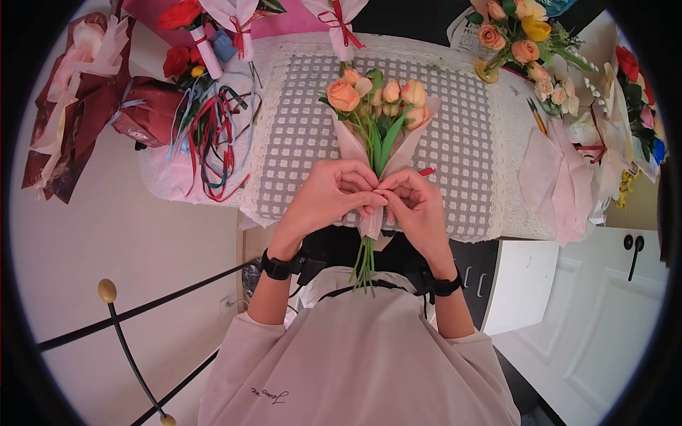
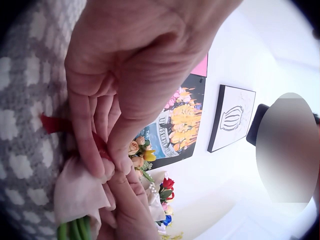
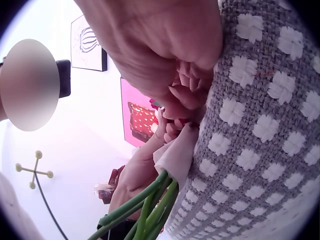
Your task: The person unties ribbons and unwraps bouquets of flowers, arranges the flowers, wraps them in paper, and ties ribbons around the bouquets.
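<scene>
A small bouquet of peach roses and tulips [image 1: 343, 95] lies on the checked cloth, wrapped in pale pink paper [image 1: 403, 153]. Its bare green stems [image 1: 364, 264] stick out below the wrap, toward the person. My left hand [image 1: 329, 195] and right hand [image 1: 415, 209] meet over the narrow waist of the wrap, fingertips together. Both pinch a thin red ribbon [image 2: 97, 144] there, mostly hidden by the fingers. One ribbon end [image 1: 426, 171] shows past the right hand in the head view. From the right wrist view, the paper's gathered lower edge [image 3: 175, 155] sits just below the fingertips.
Loose ribbons [image 1: 213, 142] in several colours lie at the left, near dark red wrapped flowers [image 1: 145, 106]. More wrapped bouquets line the back. A vase of peach and yellow flowers [image 1: 526, 50] stands back right, with pink paper [image 1: 558, 184] over the right edge.
</scene>
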`<state>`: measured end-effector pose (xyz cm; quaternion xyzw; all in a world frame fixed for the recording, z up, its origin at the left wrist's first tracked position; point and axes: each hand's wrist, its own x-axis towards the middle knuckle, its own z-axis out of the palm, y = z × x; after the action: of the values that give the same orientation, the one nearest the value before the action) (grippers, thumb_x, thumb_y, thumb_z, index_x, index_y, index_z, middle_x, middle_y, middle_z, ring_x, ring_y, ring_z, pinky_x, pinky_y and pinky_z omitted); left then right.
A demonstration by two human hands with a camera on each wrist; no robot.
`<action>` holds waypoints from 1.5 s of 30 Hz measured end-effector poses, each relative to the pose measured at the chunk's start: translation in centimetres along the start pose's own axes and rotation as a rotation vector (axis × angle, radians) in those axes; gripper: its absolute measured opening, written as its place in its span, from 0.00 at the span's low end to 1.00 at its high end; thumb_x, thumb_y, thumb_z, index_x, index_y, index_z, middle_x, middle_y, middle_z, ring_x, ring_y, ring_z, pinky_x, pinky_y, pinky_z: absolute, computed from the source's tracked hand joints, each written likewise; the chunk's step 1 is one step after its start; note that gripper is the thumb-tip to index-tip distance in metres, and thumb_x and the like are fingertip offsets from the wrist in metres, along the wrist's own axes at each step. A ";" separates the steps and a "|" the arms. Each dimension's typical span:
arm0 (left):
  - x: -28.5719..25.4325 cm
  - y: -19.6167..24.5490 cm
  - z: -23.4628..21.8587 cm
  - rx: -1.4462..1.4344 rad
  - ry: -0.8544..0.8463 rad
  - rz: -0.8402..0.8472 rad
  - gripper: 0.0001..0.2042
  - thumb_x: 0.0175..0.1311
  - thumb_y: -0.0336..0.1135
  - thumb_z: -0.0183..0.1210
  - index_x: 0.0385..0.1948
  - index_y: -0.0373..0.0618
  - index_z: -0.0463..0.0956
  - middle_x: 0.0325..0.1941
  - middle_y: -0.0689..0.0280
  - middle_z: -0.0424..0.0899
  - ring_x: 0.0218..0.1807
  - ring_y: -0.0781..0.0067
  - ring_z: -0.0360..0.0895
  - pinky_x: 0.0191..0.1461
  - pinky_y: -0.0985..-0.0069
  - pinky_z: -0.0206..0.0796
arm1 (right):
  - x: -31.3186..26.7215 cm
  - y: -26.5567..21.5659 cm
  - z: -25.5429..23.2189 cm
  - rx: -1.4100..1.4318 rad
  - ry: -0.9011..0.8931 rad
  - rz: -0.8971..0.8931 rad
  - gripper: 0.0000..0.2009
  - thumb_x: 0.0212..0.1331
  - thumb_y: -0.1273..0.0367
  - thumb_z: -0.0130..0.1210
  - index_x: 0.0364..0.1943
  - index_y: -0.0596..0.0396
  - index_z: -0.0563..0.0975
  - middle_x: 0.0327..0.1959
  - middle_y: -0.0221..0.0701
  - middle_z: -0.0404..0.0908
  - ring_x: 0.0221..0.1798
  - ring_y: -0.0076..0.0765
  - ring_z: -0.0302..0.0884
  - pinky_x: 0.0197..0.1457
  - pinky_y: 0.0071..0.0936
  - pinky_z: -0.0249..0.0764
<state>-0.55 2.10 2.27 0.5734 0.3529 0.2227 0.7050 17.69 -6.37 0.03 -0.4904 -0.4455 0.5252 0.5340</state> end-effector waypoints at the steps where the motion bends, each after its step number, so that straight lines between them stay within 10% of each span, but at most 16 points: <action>1: -0.1 0.3 0.0 0.012 0.001 -0.014 0.09 0.62 0.28 0.73 0.39 0.37 0.83 0.31 0.65 0.90 0.30 0.81 0.86 0.28 0.85 0.72 | 0.0 -0.1 -0.1 -0.001 -0.003 0.018 0.03 0.72 0.80 0.56 0.44 0.61 0.78 0.34 0.27 0.84 0.32 0.13 0.77 0.33 0.14 0.69; 12: -0.2 0.1 0.3 0.052 0.033 -0.044 0.09 0.61 0.30 0.74 0.36 0.38 0.84 0.29 0.66 0.89 0.30 0.81 0.86 0.24 0.86 0.67 | 0.2 0.4 -1.1 -0.016 -0.092 -0.094 0.04 0.71 0.82 0.55 0.44 0.63 0.80 0.39 0.29 0.83 0.43 0.17 0.80 0.45 0.18 0.76; 45: -0.6 -1.6 0.8 -0.100 0.100 0.091 0.05 0.69 0.24 0.67 0.34 0.35 0.79 0.34 0.59 0.89 0.32 0.78 0.86 0.36 0.82 0.79 | -0.4 0.7 -0.4 -0.177 -0.071 -0.130 0.06 0.68 0.80 0.59 0.45 0.62 0.78 0.26 0.27 0.79 0.24 0.15 0.68 0.27 0.19 0.61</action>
<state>-0.47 0.76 0.89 0.5412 0.3498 0.3003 0.7032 17.95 -6.77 -0.71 -0.4867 -0.5398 0.4651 0.5054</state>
